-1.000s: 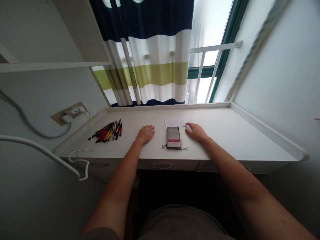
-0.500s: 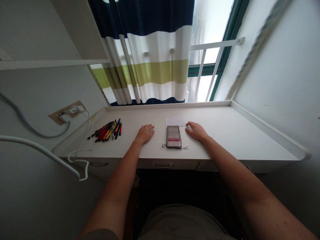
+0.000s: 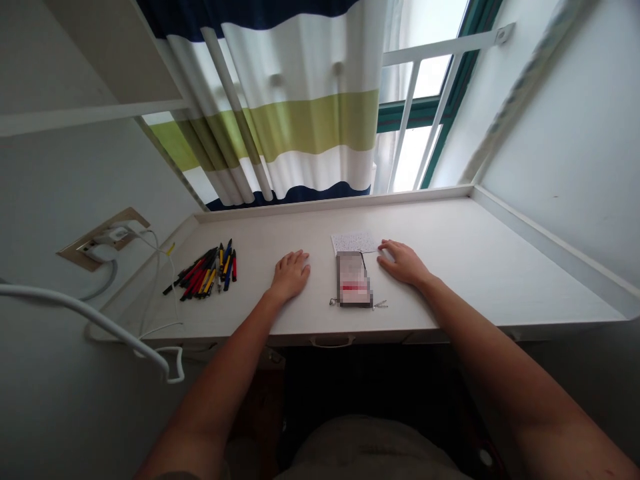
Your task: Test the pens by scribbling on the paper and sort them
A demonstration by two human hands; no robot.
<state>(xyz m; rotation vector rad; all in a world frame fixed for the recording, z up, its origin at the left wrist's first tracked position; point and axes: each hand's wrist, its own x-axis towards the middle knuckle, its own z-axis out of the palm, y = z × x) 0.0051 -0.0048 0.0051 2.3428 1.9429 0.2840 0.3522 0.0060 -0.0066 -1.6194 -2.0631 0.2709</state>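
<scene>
My left hand (image 3: 291, 274) lies palm down on the white desk (image 3: 295, 230), fingers a little apart, holding nothing. To the right, my right hand (image 3: 404, 263) rests on the desk too, its fingers spread and empty. Between them is a dark-edged rectangular item (image 3: 354, 280), its face blurred by pixelation, with small metal pieces (image 3: 381, 304) at its lower right corner. Behind it lies a white sheet with small dark marks (image 3: 354, 241), partly covered by the item. A pile of pens (image 3: 205, 270) in black, red, yellow and blue is left of my left hand.
White cables (image 3: 150, 327) hang over the desk's left end from a wall socket (image 3: 103, 241). A raised rim (image 3: 330, 200) runs along the back, below a striped curtain (image 3: 310, 123) and a window with white bars (image 3: 410, 100). A drawer handle (image 3: 332, 343) shows at the front.
The camera view has tilted and moved nearer the desk. Both hands stay resting in about the same places beside the rectangular item.
</scene>
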